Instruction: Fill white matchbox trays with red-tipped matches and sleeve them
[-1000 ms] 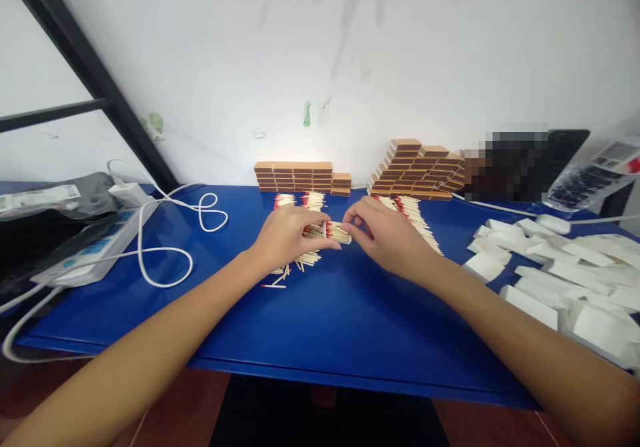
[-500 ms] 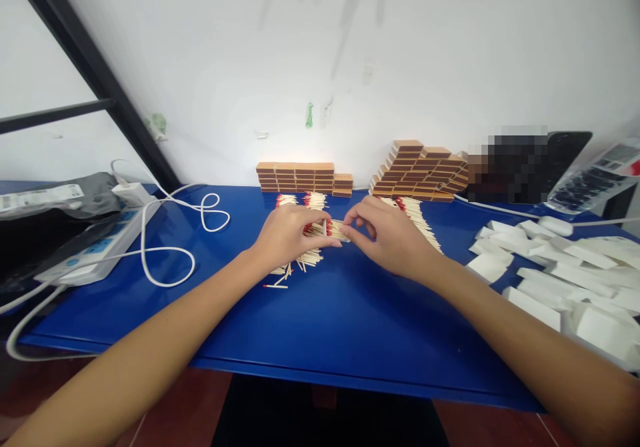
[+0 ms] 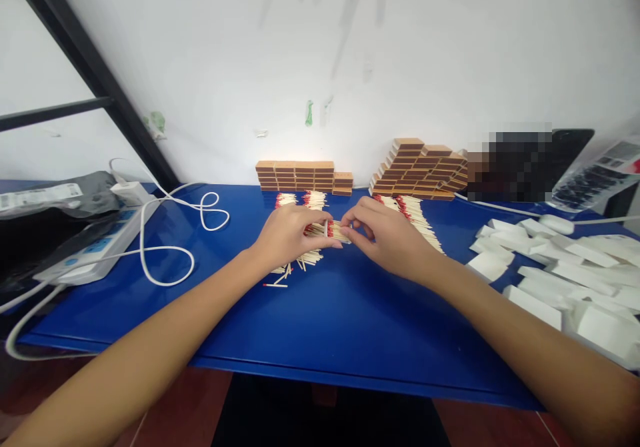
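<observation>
My left hand (image 3: 286, 235) grips a small white matchbox tray (image 3: 327, 227) between thumb and fingers. Red-tipped matches (image 3: 337, 231) lie inside the tray. My right hand (image 3: 385, 235) has its thumb and forefinger pinched at the tray's right end, on the matches there. Loose matches (image 3: 309, 259) are piled under and beside my left hand. Another row of matches (image 3: 417, 217) lies behind my right hand. Against the wall stand a low stack of brown matchboxes (image 3: 295, 176) and a taller, stepped stack (image 3: 413, 169).
White empty trays (image 3: 565, 267) are heaped on the right of the blue table (image 3: 320, 333). A power strip (image 3: 100, 247) and white cables (image 3: 170, 250) lie at the left. A dark phone (image 3: 573, 160) and a clear plastic package (image 3: 600, 173) stand at the back right.
Both hands stay almost in place. The fingers of my right hand have shifted slightly at the tray's right end.
</observation>
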Demonstrator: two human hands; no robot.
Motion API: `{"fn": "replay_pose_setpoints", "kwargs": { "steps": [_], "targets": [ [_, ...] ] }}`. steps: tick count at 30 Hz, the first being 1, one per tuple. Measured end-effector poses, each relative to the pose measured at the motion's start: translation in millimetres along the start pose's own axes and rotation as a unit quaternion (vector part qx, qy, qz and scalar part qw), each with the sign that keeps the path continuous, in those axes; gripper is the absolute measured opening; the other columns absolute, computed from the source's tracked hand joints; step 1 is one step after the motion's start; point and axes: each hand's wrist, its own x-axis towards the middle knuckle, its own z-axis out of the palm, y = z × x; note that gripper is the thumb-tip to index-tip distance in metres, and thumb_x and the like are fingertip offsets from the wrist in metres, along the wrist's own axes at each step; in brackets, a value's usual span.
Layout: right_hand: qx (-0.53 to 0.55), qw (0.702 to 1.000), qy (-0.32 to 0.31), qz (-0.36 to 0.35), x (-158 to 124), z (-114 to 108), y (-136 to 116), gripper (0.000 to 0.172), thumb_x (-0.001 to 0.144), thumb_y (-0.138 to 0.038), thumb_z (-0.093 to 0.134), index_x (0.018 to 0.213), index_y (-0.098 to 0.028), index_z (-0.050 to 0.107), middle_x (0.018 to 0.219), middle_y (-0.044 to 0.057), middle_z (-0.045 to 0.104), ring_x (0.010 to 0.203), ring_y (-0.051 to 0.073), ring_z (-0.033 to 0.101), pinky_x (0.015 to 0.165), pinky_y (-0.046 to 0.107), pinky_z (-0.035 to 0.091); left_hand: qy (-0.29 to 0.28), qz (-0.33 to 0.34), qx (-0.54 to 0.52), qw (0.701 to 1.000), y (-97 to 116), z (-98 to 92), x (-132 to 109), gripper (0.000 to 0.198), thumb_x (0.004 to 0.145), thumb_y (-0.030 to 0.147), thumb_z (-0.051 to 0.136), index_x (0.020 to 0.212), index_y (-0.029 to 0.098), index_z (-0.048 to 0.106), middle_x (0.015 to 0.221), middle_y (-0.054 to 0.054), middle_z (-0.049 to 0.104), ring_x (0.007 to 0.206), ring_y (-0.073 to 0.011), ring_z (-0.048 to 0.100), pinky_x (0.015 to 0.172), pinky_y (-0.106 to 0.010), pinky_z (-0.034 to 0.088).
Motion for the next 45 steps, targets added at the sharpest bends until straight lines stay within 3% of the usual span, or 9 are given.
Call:
{"fn": "replay_pose_setpoints", "kwargs": {
  "steps": [7, 15, 28, 30, 32, 34, 37, 41, 45],
  "targets": [
    [-0.018, 0.999, -0.001, -0.032, 1, 1, 10, 0.009, 0.102, -0.020, 0.056, 0.106, -0.022, 0.064, 0.100, 0.005, 0.061, 0.082, 0.018, 0.059, 0.072, 0.032, 0.043, 0.003, 0.007, -0.009, 1.000, 1, 0.2, 1, 0.046, 0.082, 0.065, 0.079, 0.101, 0.023, 0.080, 0.086, -0.003, 0.080, 0.075, -0.0199, 0.073, 0.066, -0.029, 0.047],
    [-0.044, 0.998, 0.027, -0.019, 0, 0, 5, 0.004, 0.101, -0.025, 0.060, 0.101, -0.022, 0.063, 0.097, 0.005, 0.061, 0.079, 0.019, 0.058, 0.069, 0.032, 0.041, 0.009, 0.005, -0.013, 1.000, -1, 1.3, 0, 0.048, 0.081, 0.066, 0.080, 0.103, 0.023, 0.080, 0.088, -0.004, 0.081, 0.077, -0.0211, 0.074, 0.069, -0.030, 0.049],
    [0.010, 0.999, 0.048, 0.022, 1, 2, 2, 0.007, 0.099, -0.028, 0.059, 0.102, -0.022, 0.063, 0.093, 0.005, 0.063, 0.073, 0.018, 0.054, 0.068, 0.031, 0.041, -0.006, -0.012, -0.013, 1.000, 2, -1.5, 1, 0.049, 0.080, 0.066, 0.080, 0.106, 0.024, 0.081, 0.085, -0.003, 0.080, 0.075, -0.0201, 0.072, 0.069, -0.029, 0.049],
    [0.033, 0.997, 0.054, 0.050, 3, 3, 6, 0.013, 0.100, -0.033, 0.058, 0.098, -0.022, 0.064, 0.087, 0.004, 0.064, 0.069, 0.017, 0.053, 0.066, 0.031, 0.040, -0.007, -0.021, -0.009, 1.000, 1, -1.5, 0, 0.049, 0.081, 0.066, 0.080, 0.106, 0.024, 0.080, 0.083, -0.002, 0.079, 0.075, -0.0197, 0.071, 0.069, -0.029, 0.048],
    [0.044, 0.988, 0.081, 0.122, 10, 3, 13, 0.021, 0.098, -0.038, 0.060, 0.086, -0.021, 0.065, 0.076, 0.003, 0.063, 0.065, 0.017, 0.053, 0.063, 0.031, 0.039, 0.000, -0.038, -0.002, 0.999, -3, -1.4, 0, 0.049, 0.081, 0.065, 0.081, 0.106, 0.023, 0.080, 0.084, -0.002, 0.078, 0.075, -0.0197, 0.071, 0.070, -0.029, 0.048],
    [0.075, 0.963, 0.086, 0.242, 21, 2, 23, 0.029, 0.096, -0.041, 0.063, 0.076, -0.020, 0.064, 0.068, 0.003, 0.063, 0.058, 0.016, 0.052, 0.058, 0.030, 0.038, 0.011, -0.053, 0.014, 0.998, -7, -1.2, 0, 0.048, 0.080, 0.064, 0.081, 0.104, 0.022, 0.080, 0.085, -0.003, 0.078, 0.078, -0.0207, 0.070, 0.071, -0.030, 0.049],
    [0.151, 0.912, 0.035, 0.380, 48, 1, 44, 0.031, 0.094, -0.042, 0.067, 0.071, -0.019, 0.065, 0.065, 0.005, 0.067, 0.043, 0.014, 0.049, 0.048, 0.031, 0.038, 0.045, -0.067, 0.033, 0.996, -13, -1.6, 0, 0.049, 0.080, 0.062, 0.082, 0.104, 0.019, 0.080, 0.086, -0.006, 0.077, 0.081, -0.0221, 0.070, 0.075, -0.032, 0.051],
    [0.117, 0.905, 0.048, 0.405, 91, 1, 68, 0.038, 0.092, -0.040, 0.070, 0.060, -0.020, 0.062, 0.050, 0.005, 0.060, 0.038, 0.016, 0.049, 0.049, 0.033, 0.041, 0.063, -0.083, 0.043, 0.994, -17, -2.5, -1, 0.048, 0.081, 0.062, 0.081, 0.103, 0.019, 0.079, 0.088, -0.007, 0.077, 0.083, -0.0231, 0.069, 0.077, -0.035, 0.054],
    [0.061, 0.896, 0.063, 0.436, 118, 10, 83, 0.037, 0.090, -0.036, 0.072, 0.058, -0.020, 0.062, 0.048, 0.008, 0.059, 0.046, 0.023, 0.057, 0.056, 0.037, 0.045, 0.065, -0.083, 0.036, 0.994, -20, -1.0, -2, 0.048, 0.082, 0.062, 0.081, 0.105, 0.020, 0.078, 0.093, -0.008, 0.078, 0.087, -0.0246, 0.071, 0.081, -0.038, 0.056]
  ]
}}
